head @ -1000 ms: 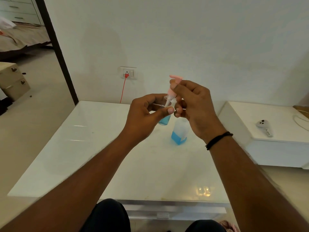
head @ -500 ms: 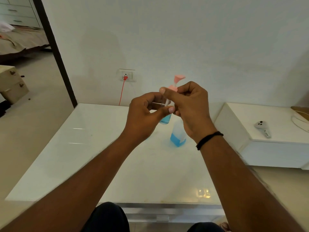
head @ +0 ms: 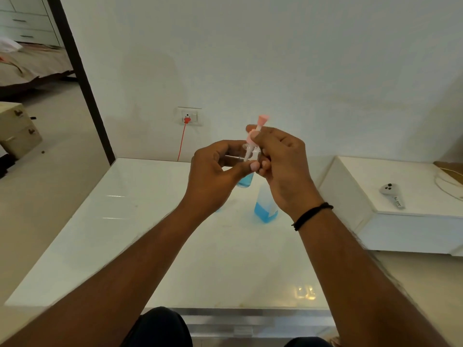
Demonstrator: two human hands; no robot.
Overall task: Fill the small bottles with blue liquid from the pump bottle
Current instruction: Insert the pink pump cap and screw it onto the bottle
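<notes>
The pump head (head: 260, 126) is pale pink with a whitish tube below it. The small bottle (head: 246, 180) is clear, with blue liquid at its base. The pump bottle (head: 266, 209) is translucent, blue at the bottom. The table (head: 155, 221) is glossy white. A wristband (head: 312, 215) is black. The socket plug (head: 186, 120) and its cord are red. The remote (head: 392, 195) is light grey with dark buttons.

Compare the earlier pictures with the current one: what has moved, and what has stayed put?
The pink pump has turned and risen above the right hand. The left hand keeps its grip on the small bottle. The bottle on the table stayed put.
</notes>
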